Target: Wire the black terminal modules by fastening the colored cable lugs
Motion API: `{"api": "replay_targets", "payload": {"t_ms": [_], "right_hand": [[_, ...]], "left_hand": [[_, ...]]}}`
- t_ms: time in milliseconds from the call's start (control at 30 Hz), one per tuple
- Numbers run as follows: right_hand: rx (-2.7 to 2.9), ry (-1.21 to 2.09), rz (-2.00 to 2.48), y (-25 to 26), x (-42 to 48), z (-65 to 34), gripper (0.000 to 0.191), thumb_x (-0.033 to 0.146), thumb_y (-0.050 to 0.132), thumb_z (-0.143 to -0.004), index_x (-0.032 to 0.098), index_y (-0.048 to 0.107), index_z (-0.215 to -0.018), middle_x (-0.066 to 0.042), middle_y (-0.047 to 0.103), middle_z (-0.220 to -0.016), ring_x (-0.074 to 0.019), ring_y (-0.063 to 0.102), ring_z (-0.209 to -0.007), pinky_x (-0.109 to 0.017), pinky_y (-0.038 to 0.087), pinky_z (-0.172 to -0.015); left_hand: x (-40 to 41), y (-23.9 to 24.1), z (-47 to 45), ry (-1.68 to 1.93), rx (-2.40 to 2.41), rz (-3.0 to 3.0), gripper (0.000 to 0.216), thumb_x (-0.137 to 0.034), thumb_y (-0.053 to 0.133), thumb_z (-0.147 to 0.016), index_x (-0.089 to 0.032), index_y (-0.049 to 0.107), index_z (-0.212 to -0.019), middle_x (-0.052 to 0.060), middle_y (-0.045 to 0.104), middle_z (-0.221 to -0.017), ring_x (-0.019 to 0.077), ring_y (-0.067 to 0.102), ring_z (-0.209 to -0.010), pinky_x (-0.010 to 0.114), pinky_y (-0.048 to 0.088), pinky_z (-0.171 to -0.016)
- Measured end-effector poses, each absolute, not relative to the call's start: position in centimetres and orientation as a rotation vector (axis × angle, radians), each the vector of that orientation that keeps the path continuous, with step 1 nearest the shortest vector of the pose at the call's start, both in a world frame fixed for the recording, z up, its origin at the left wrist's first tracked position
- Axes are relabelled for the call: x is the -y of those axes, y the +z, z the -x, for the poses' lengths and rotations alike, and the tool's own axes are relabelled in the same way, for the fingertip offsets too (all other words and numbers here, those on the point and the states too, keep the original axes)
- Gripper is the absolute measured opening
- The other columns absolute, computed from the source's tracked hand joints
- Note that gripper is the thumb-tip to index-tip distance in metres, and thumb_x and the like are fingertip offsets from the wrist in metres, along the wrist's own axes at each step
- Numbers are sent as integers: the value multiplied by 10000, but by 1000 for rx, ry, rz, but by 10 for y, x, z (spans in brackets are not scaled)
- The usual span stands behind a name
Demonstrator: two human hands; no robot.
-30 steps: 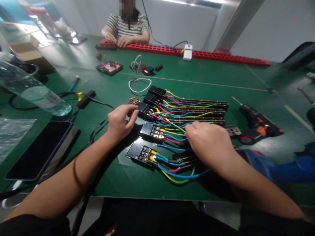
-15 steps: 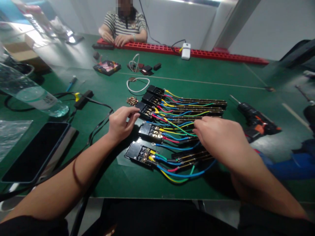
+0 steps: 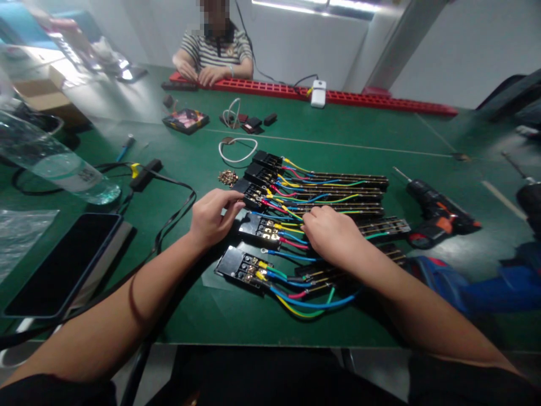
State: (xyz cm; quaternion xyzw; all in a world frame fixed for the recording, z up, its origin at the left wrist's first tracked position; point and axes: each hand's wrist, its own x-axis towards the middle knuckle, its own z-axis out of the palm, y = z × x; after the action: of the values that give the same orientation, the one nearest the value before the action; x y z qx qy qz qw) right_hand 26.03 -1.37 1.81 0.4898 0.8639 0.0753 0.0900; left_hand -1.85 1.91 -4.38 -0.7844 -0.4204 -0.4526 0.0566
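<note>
My left hand (image 3: pixel 216 217) has thumb and forefinger pinched at the left edge of the middle black terminal block (image 3: pixel 250 192); whatever lies between the fingertips is too small to make out. My right hand (image 3: pixel 332 232) is closed over the wires, its fingertips on a yellow-green wire (image 3: pixel 292 214) that runs from this block. Nearer to me lie two more terminal blocks, one with a clear-topped black body (image 3: pixel 256 225) and one at the front (image 3: pixel 239 265). Blue, red, yellow and green wires join the blocks to black strips with brass-coloured bars (image 3: pixel 359 192). The right hand hides part of these strips.
A pile of small screws (image 3: pixel 228 178) lies behind my left hand. On the right are a black-orange power screwdriver (image 3: pixel 439 208) and a blue tool (image 3: pixel 469 287). A phone (image 3: pixel 63 265), bottle (image 3: pixel 80 175) and black cable (image 3: pixel 186 183) are left. A co-worker (image 3: pixel 217 53) sits opposite.
My right hand has moved left along the wires, towards the terminal blocks, uncovering strip ends on the right. My left hand stays pinched at the middle block, shifted only slightly.
</note>
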Motion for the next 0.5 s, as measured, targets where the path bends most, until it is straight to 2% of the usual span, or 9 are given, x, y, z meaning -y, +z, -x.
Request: {"api": "replay_targets", "payload": {"t_ms": [133,500], "right_hand": [[-2637,241,-1442,9,8,-261,256,159,420,-1005,117,673,-1001,-147,708,-984,-242,613,-905,-330,420,-761],[-2699,210,-1472,18,10,-260,286,203,382,-1025,134,648,-947,-117,703,-878,-218,601,-783,-333,317,-681]], "left_hand": [[-17,-43,17,-1409,1243,2396,210,-354,592,-974,-173,699,-975,37,702,-731,139,628,-648,272,522,-681],[-11,-41,13,-1506,1152,2614,141,-252,619,-903,-186,714,-984,56,735,-853,150,652,-714,292,546,-710]]}}
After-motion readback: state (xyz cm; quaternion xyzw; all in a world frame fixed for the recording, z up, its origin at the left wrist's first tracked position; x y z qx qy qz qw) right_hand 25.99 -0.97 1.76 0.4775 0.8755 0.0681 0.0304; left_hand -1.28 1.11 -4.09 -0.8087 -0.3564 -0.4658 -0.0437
